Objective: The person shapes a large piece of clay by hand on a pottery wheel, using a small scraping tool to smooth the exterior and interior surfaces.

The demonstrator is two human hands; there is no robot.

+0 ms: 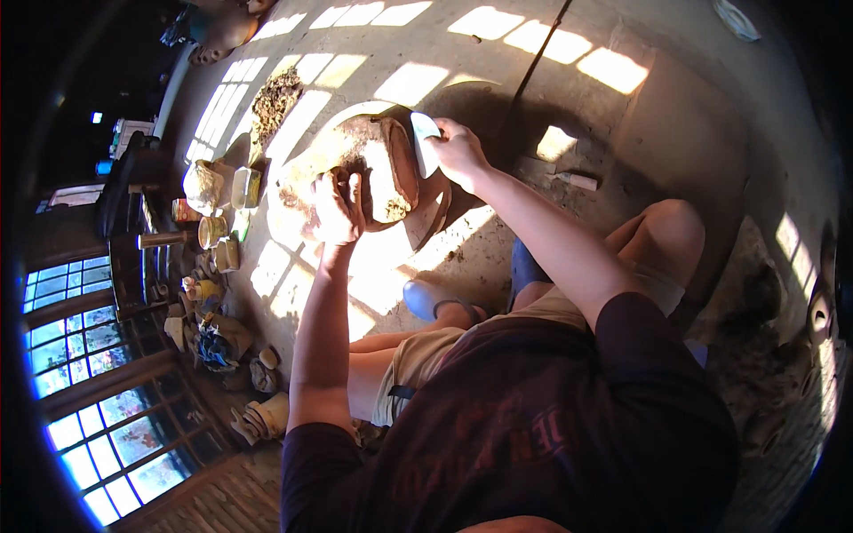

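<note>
Nearest me sits a person in a dark shirt [533, 426] and tan shorts [426, 360]; beyond the knees, a blue shoe [425, 299] rests on the sunlit floor [684, 133]; farther out, between the two outstretched arms, is a bulky brown clay piece [391, 173]; the left hand [338, 209] lies on its near left part, fingers bent and slightly apart; the right hand [458, 153] has its fingers clamped on a thin, pale blue scraper [425, 145], upright just beside the clay's right side; whether it touches, I cannot tell; to the right of them a trowel [577, 181] lies on the floor; to the left stand a yellowish jar [212, 232] and a squarish tub [245, 188]; farther off, beyond the tub, is a crumbly brown heap [277, 96].
</note>
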